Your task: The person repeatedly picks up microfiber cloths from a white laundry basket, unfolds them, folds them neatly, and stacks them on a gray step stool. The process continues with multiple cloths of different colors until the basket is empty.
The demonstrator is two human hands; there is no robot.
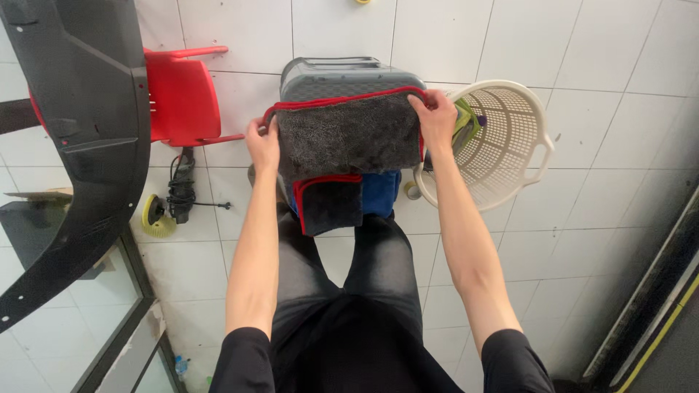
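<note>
A grey fluffy towel with a red hem [342, 131] is stretched out above a grey plastic stool [342, 73]. My left hand [262, 143] grips its left edge and my right hand [435, 116] grips its upper right corner. Below it, on my knees, lie a second folded grey towel with red trim [331, 204] and a blue cloth [381, 193]. My legs in dark trousers show under my forearms.
A white plastic laundry basket [510, 145] with a green cloth [466, 124] stands to the right. A red plastic chair [182, 94] is at the left, beside a large black car panel [80, 138]. A polishing machine with a yellow pad [171, 200] lies on the white tiled floor.
</note>
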